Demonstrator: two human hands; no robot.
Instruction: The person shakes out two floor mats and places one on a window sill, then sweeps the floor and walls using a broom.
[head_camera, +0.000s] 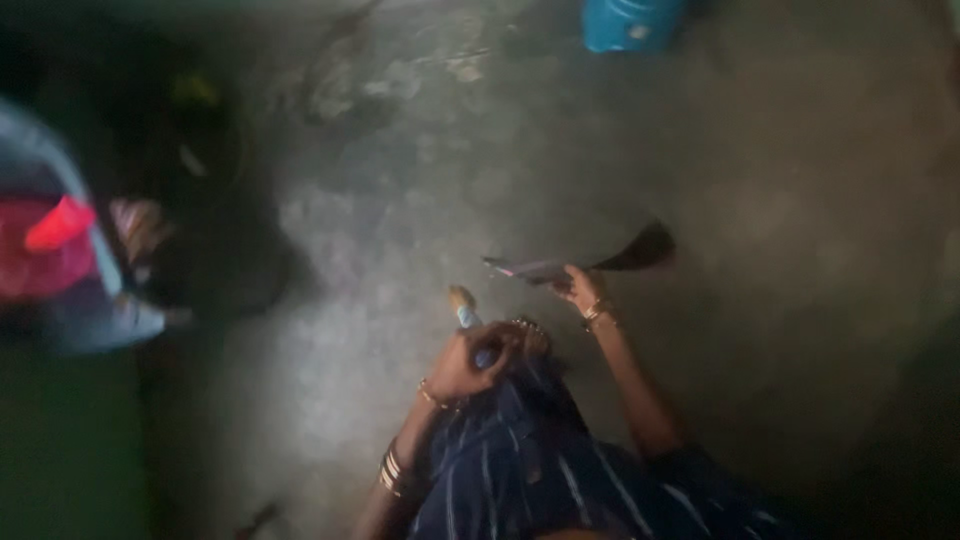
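The view is dim and blurred. My left hand (470, 362) is closed around a thin stick-like thing with a pale blue shaft and a tan tip (464, 308), held over my dark blue striped garment (520, 460). My right hand (582, 292) grips a flat grey handle whose dark bristly end (640, 250) fans out to the right just above the grey concrete floor (420, 200). It looks like a short broom. Bangles show on both wrists.
A blue plastic container (630, 22) stands at the top edge. At the left lie a pale blue tub (60, 300) with pink and red things (55, 235) in it, and dark objects (200, 140) beside it. Stained concrete floor spreads all around.
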